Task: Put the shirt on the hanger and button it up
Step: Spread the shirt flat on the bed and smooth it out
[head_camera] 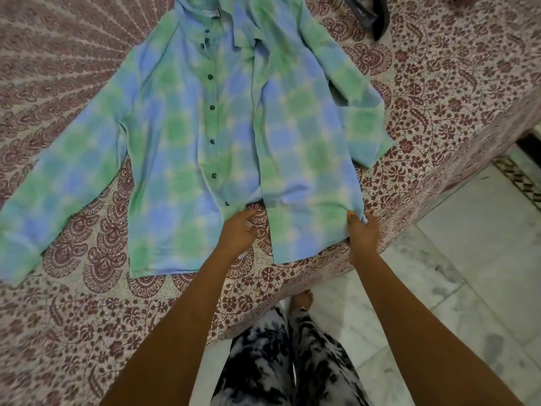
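1. Lying spread front-up on a bed cover (439, 83) with a maroon floral print is the shirt (187, 142), a blue, green and white check; collar at the far end, hem toward the person.
2. Shirt is unbuttoned. The two front panels lie side by side, parted near the hem, where a wedge of bed cover shows between them.
3. A row of dark buttons (211, 107) runs down the inner edge of the left-side panel, from collar toward hem.
4. One sleeve stretches out flat from the shirt's left side toward the near-left; the other sleeve is folded back along the shirt's right side, cuff end resting on the cover.
5. Left hand (238, 231): at the lower inner corner of the buttoned panel, just below the lowest button. Fingers curled, tips touching the panel edge; whether cloth is actually pinched, cannot tell.
6. Right hand (361, 232): at the outer hem edge of the shirt's right panel, fingers closed on a fold of the cloth, a bit of fabric showing between thumb and fingers.
7. Beyond the shirt's collar, to the right, a dark object (377, 16) lies on the cover, cut off by the frame; what it is, cannot tell.
8. Below the shirt's hem the bed edge ends; marble floor (468, 259), patterned trousers (278, 361) and a bare foot (301, 300) show there.
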`<state>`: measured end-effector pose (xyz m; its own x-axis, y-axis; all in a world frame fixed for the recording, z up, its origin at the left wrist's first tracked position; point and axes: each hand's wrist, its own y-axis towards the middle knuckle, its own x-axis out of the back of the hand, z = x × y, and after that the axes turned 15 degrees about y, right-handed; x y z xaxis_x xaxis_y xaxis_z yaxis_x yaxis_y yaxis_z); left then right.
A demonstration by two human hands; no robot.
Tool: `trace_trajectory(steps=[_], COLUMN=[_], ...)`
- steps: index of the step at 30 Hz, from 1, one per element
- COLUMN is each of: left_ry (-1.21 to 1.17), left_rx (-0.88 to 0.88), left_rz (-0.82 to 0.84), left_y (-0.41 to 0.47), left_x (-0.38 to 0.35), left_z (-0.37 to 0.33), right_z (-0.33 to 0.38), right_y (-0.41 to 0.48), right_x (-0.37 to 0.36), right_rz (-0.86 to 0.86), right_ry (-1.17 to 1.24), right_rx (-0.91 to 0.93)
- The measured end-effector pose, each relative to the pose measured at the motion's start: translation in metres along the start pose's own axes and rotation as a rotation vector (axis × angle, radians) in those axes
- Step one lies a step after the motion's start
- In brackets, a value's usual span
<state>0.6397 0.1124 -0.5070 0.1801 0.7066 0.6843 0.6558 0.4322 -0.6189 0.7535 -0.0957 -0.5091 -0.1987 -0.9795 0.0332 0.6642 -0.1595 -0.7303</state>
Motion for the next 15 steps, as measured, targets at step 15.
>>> trace_trajectory(steps=[15], left_ry=[0.368], left_rx=[-0.09], left_rz=[-0.267], left_y=[0.047], left_x=[0.005], left_z=[-0.019], right_z=[-0.001], right_y=[0.008], right_x=[-0.012], right_rz=[0.398], right_ry=[-0.143], right_rx=[0.036])
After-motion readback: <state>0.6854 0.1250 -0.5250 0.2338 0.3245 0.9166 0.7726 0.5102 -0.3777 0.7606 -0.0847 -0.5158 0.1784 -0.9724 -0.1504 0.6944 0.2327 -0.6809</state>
